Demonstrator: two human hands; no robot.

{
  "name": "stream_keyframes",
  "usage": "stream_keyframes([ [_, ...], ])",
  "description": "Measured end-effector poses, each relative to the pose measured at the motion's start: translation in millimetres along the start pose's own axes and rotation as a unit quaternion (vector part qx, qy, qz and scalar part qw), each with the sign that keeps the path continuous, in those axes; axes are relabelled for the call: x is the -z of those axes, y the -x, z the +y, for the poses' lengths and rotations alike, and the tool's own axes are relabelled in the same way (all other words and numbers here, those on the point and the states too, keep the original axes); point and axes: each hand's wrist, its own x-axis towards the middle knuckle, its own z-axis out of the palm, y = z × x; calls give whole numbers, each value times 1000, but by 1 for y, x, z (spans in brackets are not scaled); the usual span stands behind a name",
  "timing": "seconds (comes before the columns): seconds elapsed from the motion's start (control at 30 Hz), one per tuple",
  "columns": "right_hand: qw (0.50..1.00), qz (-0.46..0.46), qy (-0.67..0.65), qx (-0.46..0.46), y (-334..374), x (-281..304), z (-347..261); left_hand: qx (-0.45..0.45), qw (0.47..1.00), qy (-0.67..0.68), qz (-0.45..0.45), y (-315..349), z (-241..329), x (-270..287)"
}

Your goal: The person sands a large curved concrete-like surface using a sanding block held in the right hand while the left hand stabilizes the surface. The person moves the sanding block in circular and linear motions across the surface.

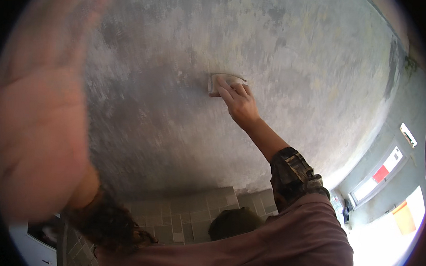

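Note:
My right hand [243, 103] is closed on a small, pale, dusty rectangular block [214, 87], which looks like a sanding block. Its flat side lies against a grey, patchy plastered wall [167, 82]. A thin, dark, curved edge shows along the top of the block. Very near the camera at the left, my left hand [44, 129] is raised, large and blurred. Its palm faces me and its fingers stretch upward, partly beyond the picture's edge. I see nothing in it. Both forearms wear dark patterned sleeves.
Below the plaster runs a band of grey-brown rectangular tiles [184, 218]. In front of it is a dark rounded shape [234, 223] I cannot make out. At the right are a window [377, 175] with a red patch and a bright opening with an orange piece [404, 217].

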Motion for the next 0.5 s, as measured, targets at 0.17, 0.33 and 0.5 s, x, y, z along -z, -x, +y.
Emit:
stream_keyframes([
  [0.17,997,35,15,-67,-10,-5,10,136,989,-63,3,51,-55,-42],
  [0.33,999,42,-5,11,2,-8,9,240,957,-143,-71,109,-96,-101],
  [0.5,999,31,-34,-8,6,-9,11,152,970,-176,-72,126,-124,-144],
])
